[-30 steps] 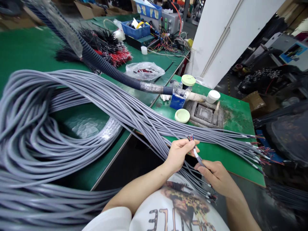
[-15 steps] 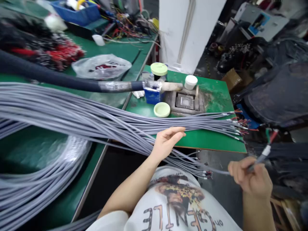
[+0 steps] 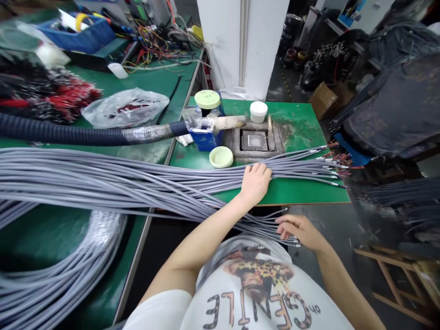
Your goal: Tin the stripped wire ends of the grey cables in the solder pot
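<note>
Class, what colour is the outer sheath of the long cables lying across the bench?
The cable sheath is grey, best seen in the head view.

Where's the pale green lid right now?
Head view: the pale green lid lies left of the square metal well, just above the grey cables.

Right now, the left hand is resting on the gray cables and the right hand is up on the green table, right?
Not quite. The head view shows the right hand off the green table, below its front edge, at the hanging ends of the gray cables. The left hand is resting on the cables, as you said.
</note>
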Demonstrator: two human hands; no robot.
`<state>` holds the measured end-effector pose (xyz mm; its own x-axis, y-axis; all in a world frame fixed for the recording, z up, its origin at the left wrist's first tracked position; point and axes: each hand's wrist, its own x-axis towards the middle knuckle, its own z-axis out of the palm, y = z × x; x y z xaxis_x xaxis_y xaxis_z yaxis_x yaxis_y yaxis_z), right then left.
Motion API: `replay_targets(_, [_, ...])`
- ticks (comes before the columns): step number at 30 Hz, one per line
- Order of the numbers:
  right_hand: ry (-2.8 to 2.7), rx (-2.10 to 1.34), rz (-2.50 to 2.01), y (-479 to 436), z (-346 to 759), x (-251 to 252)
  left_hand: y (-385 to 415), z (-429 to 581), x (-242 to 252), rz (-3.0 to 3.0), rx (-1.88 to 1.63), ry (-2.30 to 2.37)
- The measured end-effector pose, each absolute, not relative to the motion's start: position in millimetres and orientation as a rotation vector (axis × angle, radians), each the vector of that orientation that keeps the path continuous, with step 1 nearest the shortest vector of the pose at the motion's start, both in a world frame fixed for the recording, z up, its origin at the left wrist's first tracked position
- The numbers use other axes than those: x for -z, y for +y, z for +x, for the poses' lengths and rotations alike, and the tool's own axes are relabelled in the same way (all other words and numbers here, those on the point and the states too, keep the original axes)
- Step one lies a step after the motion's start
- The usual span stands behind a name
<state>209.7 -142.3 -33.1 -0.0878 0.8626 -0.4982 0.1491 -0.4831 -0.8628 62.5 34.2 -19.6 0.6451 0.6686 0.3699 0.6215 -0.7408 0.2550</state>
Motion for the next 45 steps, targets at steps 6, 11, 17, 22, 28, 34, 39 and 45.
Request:
replay_targets(6, [-0.739,-1.123,-1.297,-87.3,202.1,-5.2,9.1,41.6,-3.2,2.538,-0.867,0.895])
replay_targets(11, [-0.97,-0.405,-1.399,-82.4,206.4,-43.4,-25.0,15.2,-1.9,2.268,-0.764,0.682])
replay_targets(17, [-2.076,-0.732,-1.69,-87.9,170.1,-32.4,-29.3,-19.8,6.7,1.203,-0.991,0.772])
replay_targets(22, [-2.223,-0.828,-1.65,-84.8,160.8,-22.0,-21.4,-34.4,7.4,0.795,-1.083,0.803])
replay_targets(28, [-2.048,-1.029,-1.579,-79.2,158.6,-34.0,-22.6,-23.8,2.9,0.755,-1.022,0.728])
replay_targets(34, [-1.753,-1.034,-1.571,-72.9,149.0,-33.1,-22.0,-10.8,2.9,0.647,-1.021,0.681])
replay_targets(39, [-1.596,-1.16,-1.55,-71.5,149.7,-32.6,-14.6,-11.8,6.1,0.579,-1.13,0.683])
replay_targets(45, [-1.536,-1.225,-1.54,-71.4,148.4,-33.8,-12.0,-10.8,7.8,0.617,-1.158,0.673])
